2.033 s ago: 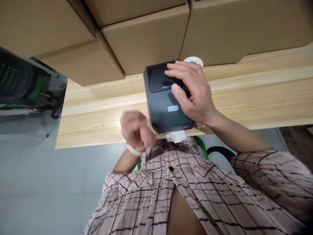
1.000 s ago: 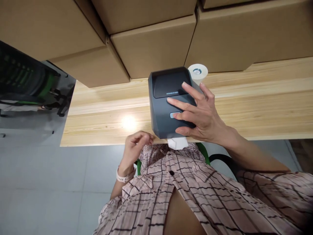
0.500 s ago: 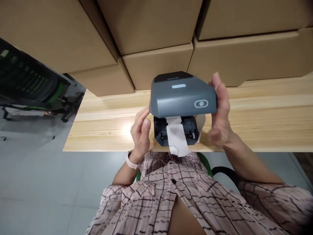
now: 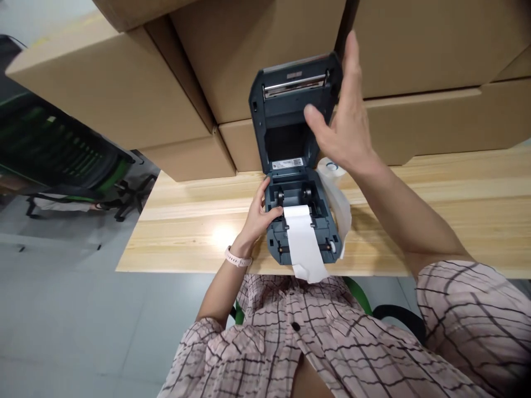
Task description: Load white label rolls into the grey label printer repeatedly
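Observation:
A dark grey label printer [image 4: 274, 251] stands on the table with its lid [image 4: 286, 113] swung up, showing the inside. A white paper strip [image 4: 305, 243] lies across the base and hangs over its front edge. My left hand [image 4: 258, 218] grips the left side of the base, thumb over the inner rim and fingers along the outside. My right hand [image 4: 348, 127] is at the lid's right edge, fingers stretched up and thumb spread in front of the lid's inner face; whether it touches the lid is unclear.
Right of the printer lie a white paper roll [image 4: 331, 167] and a loose curl of paper [image 4: 341, 207]. Large cardboard boxes [image 4: 265, 55] are stacked behind on the wooden table [image 4: 174, 232]. A black and green chair [image 4: 62, 143] stands at the left.
The printer lid has swung from partly raised to upright, uncovering the inside. My right hand has risen with it, and my left hand has moved onto the base's rim.

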{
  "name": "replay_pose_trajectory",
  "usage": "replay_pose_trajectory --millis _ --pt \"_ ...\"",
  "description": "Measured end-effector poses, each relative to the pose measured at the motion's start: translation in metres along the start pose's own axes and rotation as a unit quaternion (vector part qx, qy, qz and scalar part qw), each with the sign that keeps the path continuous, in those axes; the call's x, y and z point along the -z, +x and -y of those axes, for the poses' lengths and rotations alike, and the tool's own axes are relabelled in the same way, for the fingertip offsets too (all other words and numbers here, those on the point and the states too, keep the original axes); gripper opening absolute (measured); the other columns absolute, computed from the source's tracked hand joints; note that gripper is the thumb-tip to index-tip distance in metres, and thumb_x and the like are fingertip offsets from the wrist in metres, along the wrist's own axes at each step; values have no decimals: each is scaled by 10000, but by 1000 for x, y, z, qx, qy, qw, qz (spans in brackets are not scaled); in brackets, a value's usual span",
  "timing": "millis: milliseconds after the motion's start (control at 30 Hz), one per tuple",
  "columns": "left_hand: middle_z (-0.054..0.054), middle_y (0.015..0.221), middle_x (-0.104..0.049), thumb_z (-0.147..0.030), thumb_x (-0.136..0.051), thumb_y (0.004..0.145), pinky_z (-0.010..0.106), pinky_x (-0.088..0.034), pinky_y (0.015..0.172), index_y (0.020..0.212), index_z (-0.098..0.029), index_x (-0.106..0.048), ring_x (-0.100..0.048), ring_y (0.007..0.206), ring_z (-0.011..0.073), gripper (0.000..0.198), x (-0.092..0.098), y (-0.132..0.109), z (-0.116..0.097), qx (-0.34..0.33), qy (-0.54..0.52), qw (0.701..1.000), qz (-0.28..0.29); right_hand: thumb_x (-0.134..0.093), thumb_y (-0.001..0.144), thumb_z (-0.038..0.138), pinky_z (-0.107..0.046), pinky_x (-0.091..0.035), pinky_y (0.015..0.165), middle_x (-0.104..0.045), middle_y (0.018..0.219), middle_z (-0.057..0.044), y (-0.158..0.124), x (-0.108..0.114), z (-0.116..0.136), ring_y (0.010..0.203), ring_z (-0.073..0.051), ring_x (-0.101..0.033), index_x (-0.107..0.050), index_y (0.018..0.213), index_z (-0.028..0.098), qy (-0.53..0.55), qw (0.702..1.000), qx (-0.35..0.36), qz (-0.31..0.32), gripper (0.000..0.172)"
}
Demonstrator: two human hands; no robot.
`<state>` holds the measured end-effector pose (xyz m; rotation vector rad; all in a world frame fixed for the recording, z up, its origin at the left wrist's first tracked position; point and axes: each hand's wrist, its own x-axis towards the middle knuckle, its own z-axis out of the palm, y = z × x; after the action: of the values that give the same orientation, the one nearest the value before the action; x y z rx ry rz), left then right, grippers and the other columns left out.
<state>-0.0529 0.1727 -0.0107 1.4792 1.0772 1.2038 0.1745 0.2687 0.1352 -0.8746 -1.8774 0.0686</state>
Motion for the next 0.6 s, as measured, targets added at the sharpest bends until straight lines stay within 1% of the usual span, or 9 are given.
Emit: replay_pose_trajectory --millis 33,100,133,167,233,267,333,467,600 --pt "81 1827 -349 -511 -851 859 595 -319 1378 1675 -347 -406 -356 1681 378 944 -1 -1 -2 10 -11 1000 0 -511 1108 509 -544 -293 1388 -323 1833 -51 -9 1 3 1722 -268 -245 -290 1696 306 -13 999 33 -29 660" --pt "99 1786 -424 -505 -855 854 593 -414 1324 1689 -333 -384 -472 1607 381 974 -4 -3 -7 25 -24 999 -6 -512 1103 364 -556 -460 1248 -619 1615 -111 -32 1 10 1551 -312 -535 -549 1507 262 -22 992 107 -59 419" --pt "112 1759 -465 -498 -858 850 591 -454 1293 1695 -318 -375 -513 1572 384 990 -5 -3 -9 30 -24 999 -12 -496 1097 309 -536 -531 1136 -741 1433 -120 -45 1 14 1378 -315 -675 -642 1368 243 -24 991 131 -32 315" --pt "127 1727 -506 -490 -859 846 589 -487 1264 1700 -297 -369 -545 1540 388 1003 -6 -4 -11 34 -23 999 -19 -478 1093 276 -504 -568 1022 -808 1247 -111 -57 -1 17 1185 -302 -754 -691 1244 232 -25 989 141 29 265" --pt "155 1675 -560 -466 -852 846 584 -528 1221 1704 -255 -361 -576 1506 393 1011 -7 -5 -14 35 -13 999 -29 -442 1097 267 -460 -561 909 -826 1006 -90 -75 -4 21 929 -272 -761 -715 1120 222 -25 968 124 217 277" --pt "164 1666 -567 -454 -846 850 579 -536 1211 1705 -242 -357 -580 1503 392 1007 -8 -5 -15 32 -6 999 -33 -419 1104 278 -465 -546 927 -817 946 -89 -80 -6 22 880 -267 -742 -713 1104 214 -22 945 111 307 301" --pt "172 1683 -547 -432 -832 863 574 -533 1217 1706 -243 -348 -579 1510 385 991 -8 -5 -16 23 9 999 -31 -357 1122 302 -494 -500 1024 -783 853 -86 -83 -9 23 828 -259 -699 -696 1083 197 -11 899 94 428 357" --pt "169 1748 -469 -398 -807 886 586 -481 1275 1712 -273 -326 -563 1542 370 965 -5 -5 -14 -6 35 999 -17 -287 1135 348 -495 -446 1013 -733 824 -103 -76 -13 21 797 -262 -622 -665 1061 182 -18 858 63 509 420" --pt "159 1785 -418 -297 -766 883 585 -410 1338 1741 -308 -261 -470 1629 357 996 3 -6 -9 -32 29 999 -12 -396 1106 372 -484 -431 987 -765 931 -123 -70 -10 14 874 -287 -650 -682 1274 164 20 840 66 538 392"
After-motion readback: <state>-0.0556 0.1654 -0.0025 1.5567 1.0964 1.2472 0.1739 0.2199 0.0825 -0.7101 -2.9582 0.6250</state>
